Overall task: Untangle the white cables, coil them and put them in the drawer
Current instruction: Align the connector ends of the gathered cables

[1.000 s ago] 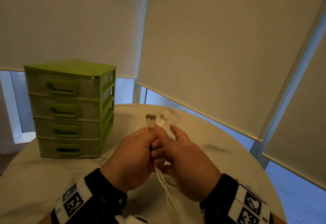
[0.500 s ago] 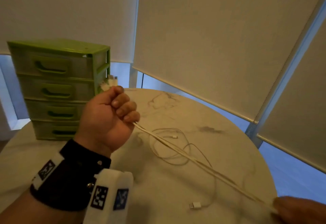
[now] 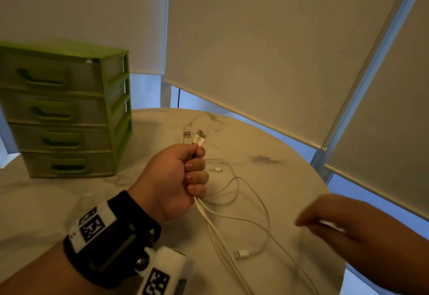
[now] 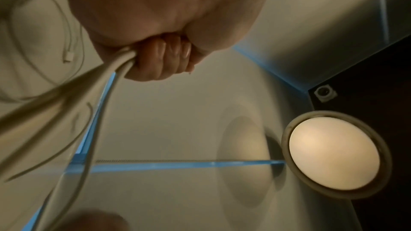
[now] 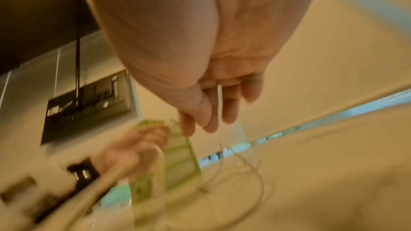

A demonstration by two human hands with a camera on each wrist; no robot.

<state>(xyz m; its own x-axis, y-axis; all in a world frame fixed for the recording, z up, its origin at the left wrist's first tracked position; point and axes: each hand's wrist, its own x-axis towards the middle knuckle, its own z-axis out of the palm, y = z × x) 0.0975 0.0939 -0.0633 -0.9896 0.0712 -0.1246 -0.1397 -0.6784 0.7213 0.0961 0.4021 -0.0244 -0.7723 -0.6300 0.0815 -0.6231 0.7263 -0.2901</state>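
Observation:
My left hand (image 3: pixel 193 174) is held above the middle of the table and grips a bunch of white cables (image 3: pixel 210 222) in its fist. Their USB plugs (image 3: pixel 195 137) stick up out of the fist. In the left wrist view the curled fingers (image 4: pixel 162 59) close round the cables (image 4: pixel 89 87). Below the fist the cables hang slack and lie in loops (image 3: pixel 234 190) on the table, with one loose plug (image 3: pixel 241 253) nearer me. My right hand (image 3: pixel 311 224), blurred, hovers at the right with straight fingers (image 5: pixel 209 111) and holds nothing I can see. The green drawer unit (image 3: pixel 65 109) stands at the back left.
The round marble table (image 3: pixel 58 206) ends close behind the right hand. Every drawer of the green unit is closed. Roller blinds (image 3: pixel 267 51) cover the windows behind the table. A round ceiling lamp (image 4: pixel 333 152) shows in the left wrist view.
The right hand has let the stretched cable ends go and come back up to the left. The cables have gone slack onto the table. The left fist has moved right, away from the drawers.

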